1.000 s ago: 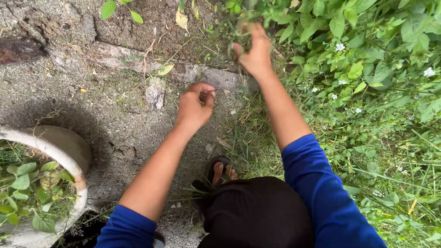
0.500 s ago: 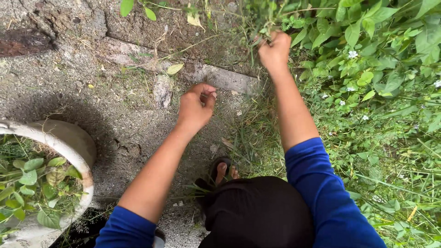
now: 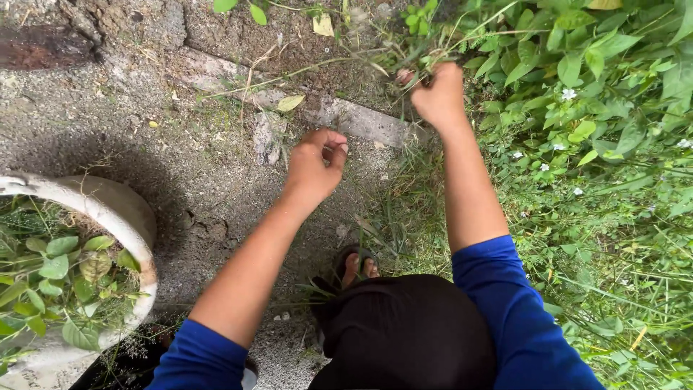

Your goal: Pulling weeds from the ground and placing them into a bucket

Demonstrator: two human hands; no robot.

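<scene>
At the top centre of the frame, thin weed stems are bunched in the right hand, fist clamped on them at the edge of the greenery. The left hand hangs mid-frame over the concrete, fingers curled together on nothing visible; a white planter sits lower left.

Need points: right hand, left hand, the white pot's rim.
right hand [image 3: 439, 95]: head view, back of the fist closed on weed stems.
left hand [image 3: 315, 167]: head view, back of the curled hand.
white pot [image 3: 133, 217]: head view, its curved rim.
</scene>
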